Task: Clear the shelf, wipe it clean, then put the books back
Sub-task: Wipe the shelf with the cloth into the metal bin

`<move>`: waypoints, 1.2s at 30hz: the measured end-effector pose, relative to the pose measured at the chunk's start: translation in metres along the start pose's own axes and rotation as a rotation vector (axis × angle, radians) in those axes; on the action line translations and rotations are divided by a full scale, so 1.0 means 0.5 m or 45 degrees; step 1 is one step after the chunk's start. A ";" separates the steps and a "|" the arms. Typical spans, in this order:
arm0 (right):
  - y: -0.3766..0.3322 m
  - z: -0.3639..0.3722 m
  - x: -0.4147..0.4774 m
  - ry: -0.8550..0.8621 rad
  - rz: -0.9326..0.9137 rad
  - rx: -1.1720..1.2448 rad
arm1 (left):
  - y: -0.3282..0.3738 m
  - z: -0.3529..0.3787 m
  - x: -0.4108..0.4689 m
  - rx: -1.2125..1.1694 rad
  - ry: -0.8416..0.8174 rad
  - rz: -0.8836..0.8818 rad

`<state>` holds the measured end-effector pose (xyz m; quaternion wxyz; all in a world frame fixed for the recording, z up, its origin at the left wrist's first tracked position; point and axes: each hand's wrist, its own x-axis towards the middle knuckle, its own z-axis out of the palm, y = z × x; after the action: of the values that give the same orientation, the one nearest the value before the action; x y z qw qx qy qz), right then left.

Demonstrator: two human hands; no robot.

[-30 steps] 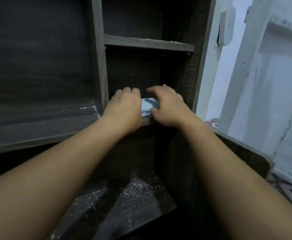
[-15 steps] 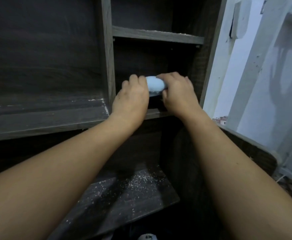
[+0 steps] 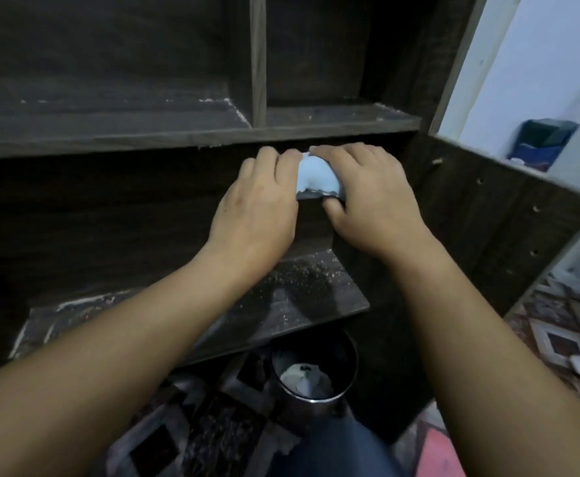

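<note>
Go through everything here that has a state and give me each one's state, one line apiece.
left hand: grips the left end of the blue cloth.
right hand: grips the cloth's right end, thumb underneath.
blue cloth: bunched up between both hands.
upper shelf board: white dust along its edges.
lower shelf board: speckled with white dust.
bin: open, crumpled waste inside.

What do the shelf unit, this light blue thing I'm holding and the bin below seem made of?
Shelf unit: dark matte wood-grain board, likely laminate; flat uniform grain, drilled holes.
Light blue cloth: soft fabric, bunched and folded.
Bin: metal, probably steel; shiny rim.
</note>
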<state>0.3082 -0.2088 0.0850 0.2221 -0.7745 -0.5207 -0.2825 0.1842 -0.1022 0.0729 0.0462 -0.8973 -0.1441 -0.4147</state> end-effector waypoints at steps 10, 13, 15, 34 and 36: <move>-0.059 0.199 -0.175 -0.418 0.354 0.184 | -0.051 0.136 -0.214 -0.171 -0.314 -0.094; -0.057 0.256 -0.204 -0.506 0.400 0.205 | -0.065 0.182 -0.263 -0.244 -0.413 -0.153; -0.054 0.291 -0.220 -0.550 0.427 0.237 | -0.071 0.212 -0.287 -0.288 -0.514 -0.232; 0.019 0.456 -0.243 -0.596 0.764 0.028 | -0.050 0.386 -0.453 -0.225 -0.430 -0.168; 0.022 0.459 -0.247 -0.680 0.780 0.042 | -0.045 0.398 -0.480 -0.133 -0.491 -0.012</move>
<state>0.3288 -0.1506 -0.1683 0.1655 -0.9362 -0.3097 0.0162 0.1756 -0.0935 -0.2395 -0.0309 -0.9606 -0.1327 -0.2422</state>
